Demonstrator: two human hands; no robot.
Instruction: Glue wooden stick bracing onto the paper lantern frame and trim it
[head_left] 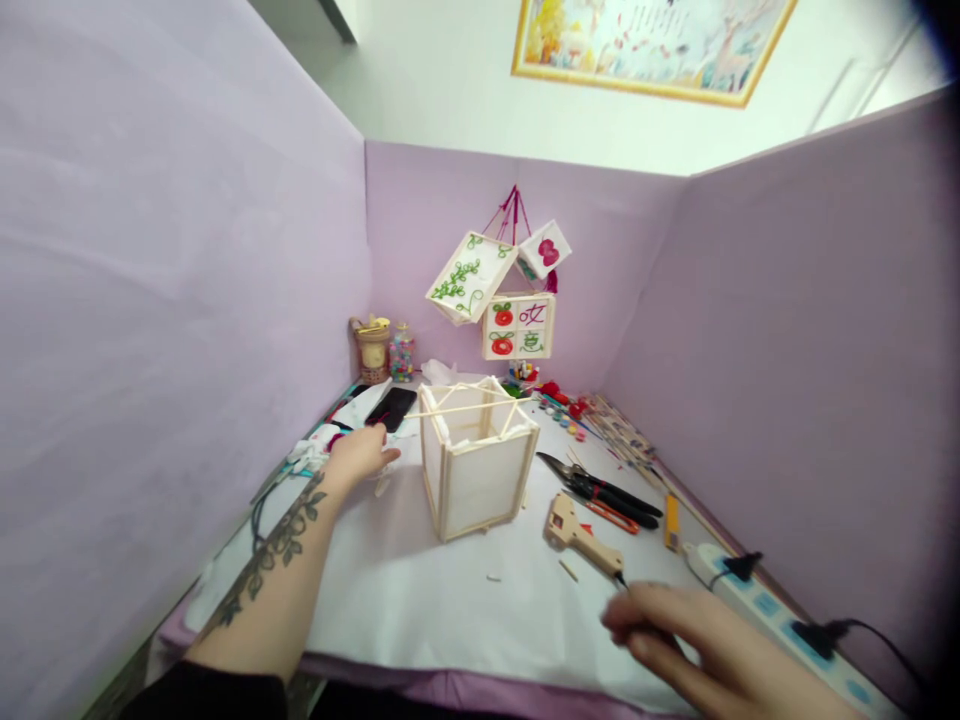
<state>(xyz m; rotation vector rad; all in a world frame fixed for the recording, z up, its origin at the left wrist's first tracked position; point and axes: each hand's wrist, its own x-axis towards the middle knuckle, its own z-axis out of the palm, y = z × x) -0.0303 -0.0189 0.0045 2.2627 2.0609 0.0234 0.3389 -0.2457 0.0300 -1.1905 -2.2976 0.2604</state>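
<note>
An unfinished box-shaped lantern (484, 485), made of thin wooden sticks and white panels, is placed upright near the middle of the white-covered table (420, 620). Its top is open, and a long thin stick (465, 408) is laid across it, with both ends reaching beyond the frame. The left hand (361, 455) is held to the left of the lantern, apart from it, just in front of the black phone (391, 409). It is partly opened, with the thumb apart from the forefinger, and nothing can be seen between these two; the other fingers are mostly hidden. The right hand (697, 635) is blurred at the lower right, near the cord end of the beige glue gun (581, 537). Its fingers are somewhat bent, but it cannot be told whether anything is held. Behind the glue gun, black-handled cutters (600, 490) and an orange-handled tool (611, 515) are laid close together, and a yellow box cutter (672, 522) is placed to their right. Along the right edge, a power strip (780, 620) is seen with two black plugs. On the back partition, decorated lanterns (474, 277) are hung by dark red cords.
</note>
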